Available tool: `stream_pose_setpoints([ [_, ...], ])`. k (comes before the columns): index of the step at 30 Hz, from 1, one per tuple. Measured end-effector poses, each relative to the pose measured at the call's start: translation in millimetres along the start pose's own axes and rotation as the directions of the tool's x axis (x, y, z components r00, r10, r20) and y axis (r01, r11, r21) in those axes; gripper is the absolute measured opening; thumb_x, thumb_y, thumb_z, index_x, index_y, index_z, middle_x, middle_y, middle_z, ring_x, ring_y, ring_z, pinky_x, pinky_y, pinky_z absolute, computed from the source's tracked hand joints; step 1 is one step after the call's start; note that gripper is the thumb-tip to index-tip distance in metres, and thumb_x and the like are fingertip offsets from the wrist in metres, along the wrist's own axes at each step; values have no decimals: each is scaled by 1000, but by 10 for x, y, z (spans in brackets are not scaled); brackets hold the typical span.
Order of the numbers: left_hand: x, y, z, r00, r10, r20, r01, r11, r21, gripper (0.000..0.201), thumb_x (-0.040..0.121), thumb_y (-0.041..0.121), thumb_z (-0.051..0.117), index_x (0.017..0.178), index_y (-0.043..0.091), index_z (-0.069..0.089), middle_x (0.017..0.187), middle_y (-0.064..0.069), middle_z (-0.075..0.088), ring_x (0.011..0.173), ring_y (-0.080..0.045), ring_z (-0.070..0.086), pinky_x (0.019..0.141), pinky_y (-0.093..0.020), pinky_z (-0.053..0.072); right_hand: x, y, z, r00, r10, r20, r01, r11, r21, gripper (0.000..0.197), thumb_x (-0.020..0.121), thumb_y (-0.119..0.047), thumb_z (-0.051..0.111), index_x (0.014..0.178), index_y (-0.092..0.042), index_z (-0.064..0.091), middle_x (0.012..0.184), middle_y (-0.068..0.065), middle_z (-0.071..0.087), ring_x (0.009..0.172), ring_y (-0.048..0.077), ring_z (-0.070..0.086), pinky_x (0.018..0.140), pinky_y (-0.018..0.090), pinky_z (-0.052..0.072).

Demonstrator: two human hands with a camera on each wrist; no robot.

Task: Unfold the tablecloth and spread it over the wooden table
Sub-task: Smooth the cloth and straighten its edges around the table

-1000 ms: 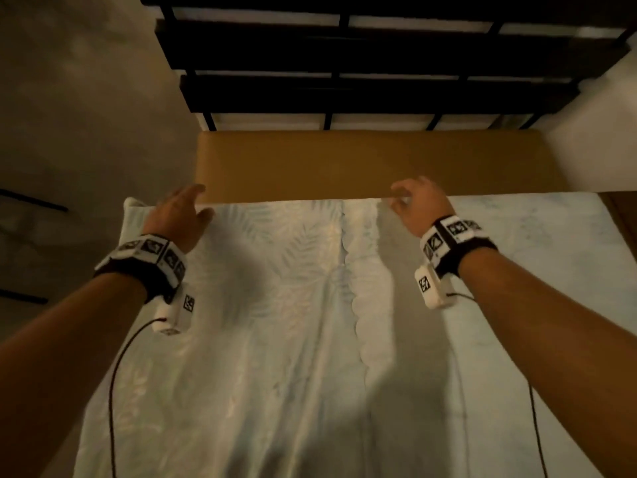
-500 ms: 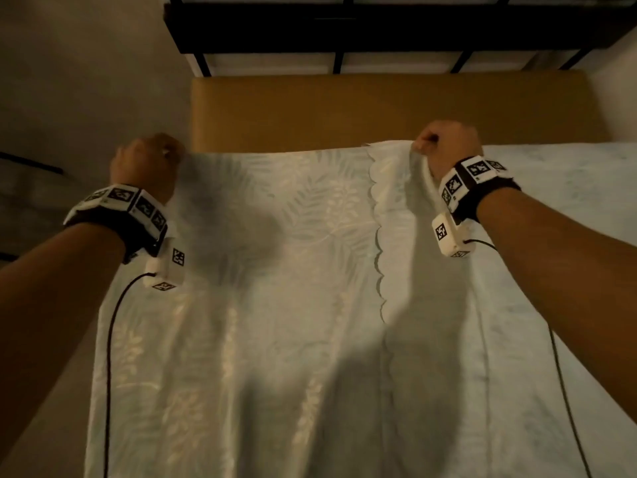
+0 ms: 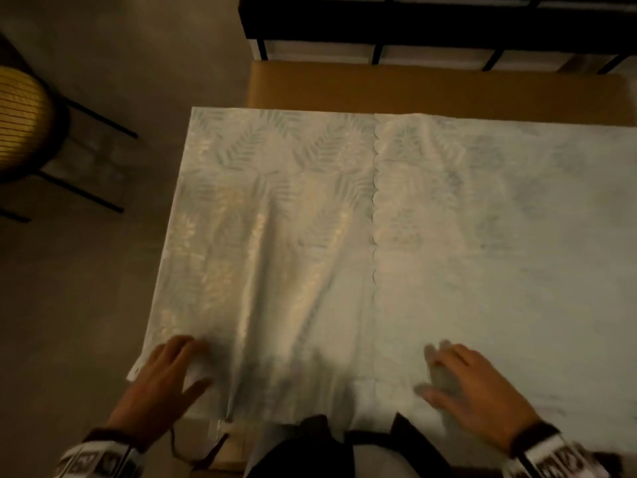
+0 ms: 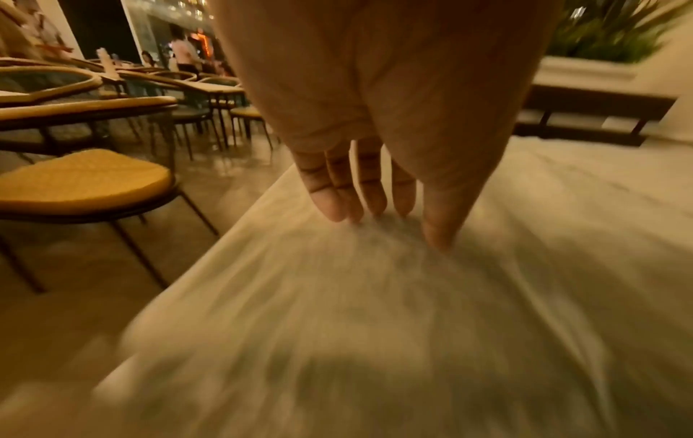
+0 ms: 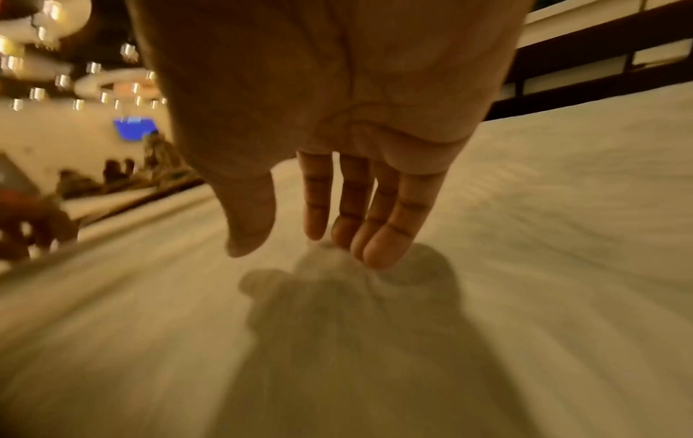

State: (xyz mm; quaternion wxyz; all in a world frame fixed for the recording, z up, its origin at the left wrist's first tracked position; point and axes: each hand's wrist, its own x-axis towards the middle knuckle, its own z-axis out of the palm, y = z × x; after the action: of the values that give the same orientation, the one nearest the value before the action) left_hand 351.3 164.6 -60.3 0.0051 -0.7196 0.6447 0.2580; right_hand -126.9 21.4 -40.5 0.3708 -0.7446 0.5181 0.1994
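A pale tablecloth (image 3: 310,236) with a faint leaf pattern lies over most of the wooden table (image 3: 431,84), whose far strip stays bare. A scalloped hem runs front to back down the cloth's middle. My left hand (image 3: 172,370) rests flat on the near left corner of the cloth, fingers straight. My right hand (image 3: 462,381) lies flat on the near right part, fingers spread. The left wrist view shows straight fingertips (image 4: 337,207) touching the fabric (image 4: 375,311). In the right wrist view the fingers (image 5: 375,225) hover on the cloth (image 5: 525,237), holding nothing.
A chair with a woven yellow seat (image 3: 20,122) stands on the floor at the left. A dark slatted bench (image 3: 431,25) runs behind the table's far edge. More chairs and tables (image 4: 93,118) and a planter (image 4: 607,38) fill the room beyond.
Both hands let go of the cloth's far edge and drew back to the near edge, where they lie flat. The cloth's left end has shifted past the table's left edge.
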Motion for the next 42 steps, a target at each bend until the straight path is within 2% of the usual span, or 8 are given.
stream_pose_setpoints([
  [7, -571, -175, 307, 1000, -10, 4, 10, 992, 126, 63, 55, 33, 92, 108, 22, 61, 112, -2, 57, 95, -28, 55, 73, -46, 59, -491, 562, 605, 992, -122, 25, 124, 940, -317, 57, 73, -60, 68, 120, -28, 64, 109, -2, 73, 97, 16, 58, 72, 28, 64],
  [15, -736, -208, 150, 998, 42, -44, -38, 996, 75, 20, 77, 9, 74, 81, 26, 64, 83, 10, 58, 76, -15, 56, 62, -23, 45, -555, 443, 639, 992, -101, 69, 116, 952, -283, 61, 42, -36, 105, 90, -35, 67, 84, -10, 76, 71, 12, 74, 54, 13, 55],
  [21, -732, -391, 266, 992, 113, -57, -112, 993, 32, 10, 80, 34, 66, 89, 31, 63, 90, 10, 61, 78, -13, 54, 64, -27, 53, -671, 234, 558, 999, -35, 17, 38, 962, -271, 20, 101, -40, 54, 121, -37, 55, 135, -8, 57, 123, 16, 54, 91, 22, 43],
  [25, -827, -646, 316, 954, -195, -227, 119, 944, -308, 15, 87, 36, 65, 101, 32, 65, 102, 12, 58, 86, -7, 56, 74, -22, 47, -500, -396, 385, 995, -3, 95, 32, 953, -301, 16, 94, -54, 54, 103, -41, 51, 103, -15, 52, 113, 13, 59, 93, 29, 50],
  [28, -880, -1095, 478, 739, -656, -154, 459, 657, -598, 18, 86, 36, 67, 99, 27, 59, 98, 0, 60, 84, -17, 62, 69, -29, 50, -247, -1164, 344, 995, -60, 85, 86, 933, -350, 22, 94, -60, 52, 93, -39, 44, 99, -15, 54, 92, 7, 59, 76, 23, 47],
  [31, -813, -1461, 715, 608, -793, 35, 598, 429, -677, 45, 79, 51, 69, 106, 18, 55, 110, -8, 58, 92, -24, 61, 80, -44, 55, 142, -2143, 457, 976, -194, 96, 214, 930, -300, 19, 98, -53, 55, 103, -35, 51, 99, -15, 53, 88, 7, 55, 75, 24, 48],
  [36, -556, -1591, 784, 670, -721, 177, 613, 402, -680, 58, 78, 52, 69, 121, 18, 53, 114, 1, 51, 101, -19, 56, 90, -41, 51, 806, -3663, 920, 841, -497, 216, 542, 777, -320, 45, 96, -56, 51, 132, -29, 50, 129, -2, 59, 112, 21, 62, 89, 39, 57],
  [42, -370, -1645, 766, 746, -630, 216, 612, 520, -596, 18, 87, 33, 66, 98, 20, 62, 87, 9, 57, 83, -12, 58, 70, -24, 46, 1165, -4636, 1509, 768, -565, 300, 616, 527, -585, 72, 85, -70, 61, 135, -20, 51, 135, 11, 53, 120, 31, 53, 99, 47, 49],
])
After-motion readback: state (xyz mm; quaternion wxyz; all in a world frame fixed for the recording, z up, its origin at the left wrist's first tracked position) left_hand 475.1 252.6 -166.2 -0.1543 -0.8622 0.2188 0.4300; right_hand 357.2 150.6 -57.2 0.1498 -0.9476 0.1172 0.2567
